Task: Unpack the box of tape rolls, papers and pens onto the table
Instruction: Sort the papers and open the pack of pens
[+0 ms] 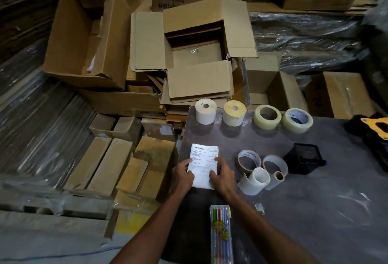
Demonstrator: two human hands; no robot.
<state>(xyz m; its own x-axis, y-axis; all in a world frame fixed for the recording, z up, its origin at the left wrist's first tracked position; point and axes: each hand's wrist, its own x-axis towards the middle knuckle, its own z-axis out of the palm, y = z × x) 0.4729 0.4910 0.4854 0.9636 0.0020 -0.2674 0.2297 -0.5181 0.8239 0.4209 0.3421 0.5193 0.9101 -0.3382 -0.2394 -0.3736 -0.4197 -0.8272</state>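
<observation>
A stack of white printed papers lies on the dark table near its left edge. My left hand grips the stack's left side and my right hand grips its right side. A clear pack of coloured pens lies close to me between my forearms. Two label rolls and two clear tape rolls stand in a row at the table's far edge. More rolls and cores sit to the right of the papers. The open cardboard box beyond the table shows only a bare bottom.
A black mesh holder lies on its side right of the rolls. A yellow and black tape dispenser sits at the far right. Stacked cardboard boxes and wrapped flat bundles crowd the left and back.
</observation>
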